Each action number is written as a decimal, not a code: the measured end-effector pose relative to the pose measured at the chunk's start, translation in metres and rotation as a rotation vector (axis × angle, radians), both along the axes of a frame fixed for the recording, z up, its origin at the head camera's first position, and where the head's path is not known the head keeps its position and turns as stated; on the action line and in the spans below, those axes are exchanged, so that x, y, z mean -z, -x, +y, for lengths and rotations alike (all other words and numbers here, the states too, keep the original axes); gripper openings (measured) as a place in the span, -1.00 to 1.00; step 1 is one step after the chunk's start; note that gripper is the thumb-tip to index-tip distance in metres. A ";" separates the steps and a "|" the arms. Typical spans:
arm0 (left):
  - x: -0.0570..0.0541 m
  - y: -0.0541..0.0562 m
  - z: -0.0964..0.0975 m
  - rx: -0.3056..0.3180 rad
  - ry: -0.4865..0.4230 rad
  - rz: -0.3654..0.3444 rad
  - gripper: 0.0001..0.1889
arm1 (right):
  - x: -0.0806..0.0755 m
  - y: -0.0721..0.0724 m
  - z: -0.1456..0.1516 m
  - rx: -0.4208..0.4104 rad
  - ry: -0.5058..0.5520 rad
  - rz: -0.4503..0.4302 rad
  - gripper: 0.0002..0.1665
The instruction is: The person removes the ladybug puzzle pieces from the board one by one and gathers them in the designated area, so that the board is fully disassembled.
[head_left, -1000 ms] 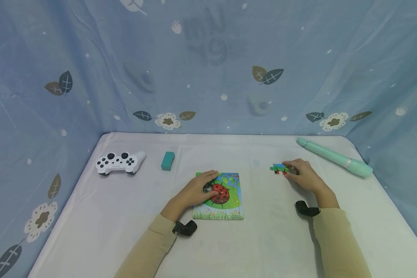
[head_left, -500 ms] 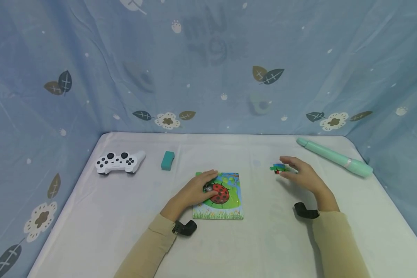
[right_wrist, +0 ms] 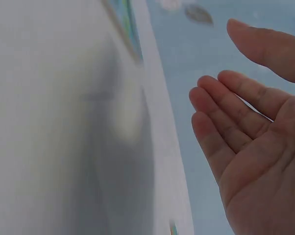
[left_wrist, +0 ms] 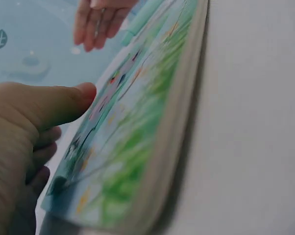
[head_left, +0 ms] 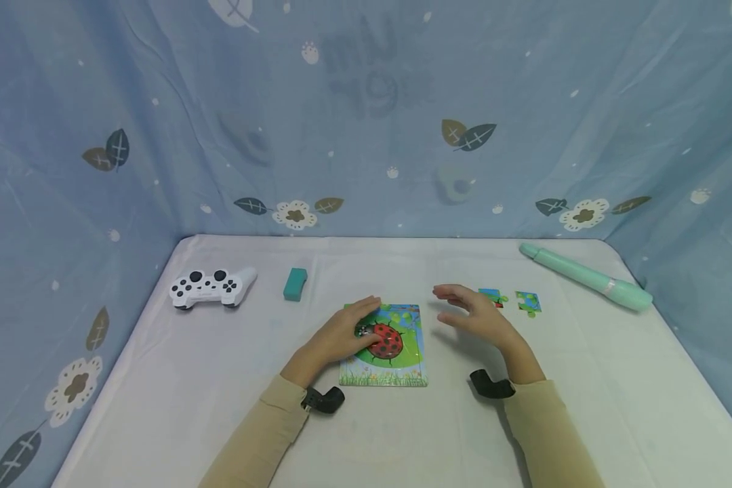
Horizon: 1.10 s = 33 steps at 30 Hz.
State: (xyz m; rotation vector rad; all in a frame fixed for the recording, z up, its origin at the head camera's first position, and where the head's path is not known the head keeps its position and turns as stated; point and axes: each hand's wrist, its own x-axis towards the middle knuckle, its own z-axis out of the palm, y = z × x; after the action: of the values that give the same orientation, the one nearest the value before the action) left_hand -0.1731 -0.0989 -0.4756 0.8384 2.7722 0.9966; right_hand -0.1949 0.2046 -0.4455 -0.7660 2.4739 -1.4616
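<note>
A square ladybug jigsaw puzzle board (head_left: 396,375) lies on the white table in the head view. My left hand (head_left: 341,333) rests over its upper left part, thumb stretched toward the ladybug. In the left wrist view that thumb (left_wrist: 64,103) lies by the board's printed face. Just right of the board, my right hand (head_left: 478,317) hovers with nothing in it, fingers spread from the thumb. The right wrist view shows its bare palm (right_wrist: 265,161). Behind it lie two puzzle pieces: one (head_left: 491,294) partly hidden by the hand, the other (head_left: 528,303) farther right.
A white game controller (head_left: 210,288) sits at the table's left. Near the board's far left is a small teal block (head_left: 295,284). A mint-green tube-shaped object (head_left: 585,276) lies at the far right. Blue patterned cloth (head_left: 366,135) encloses the back and sides.
My right hand has let go at the puzzle pieces, lifted and moved left toward the board, uncovering the right-hand piece. My left hand has stayed on the board.
</note>
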 end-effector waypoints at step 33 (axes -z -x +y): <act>0.005 -0.004 -0.041 -0.053 0.063 -0.041 -0.19 | 0.027 -0.011 -0.115 -0.088 -0.208 0.144 -0.62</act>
State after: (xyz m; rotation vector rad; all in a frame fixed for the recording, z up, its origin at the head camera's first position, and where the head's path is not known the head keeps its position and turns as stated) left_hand -0.1693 -0.1398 -0.4810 0.7308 2.7885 0.9189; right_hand -0.1836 0.0891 -0.4730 -0.9538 2.6063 -1.1341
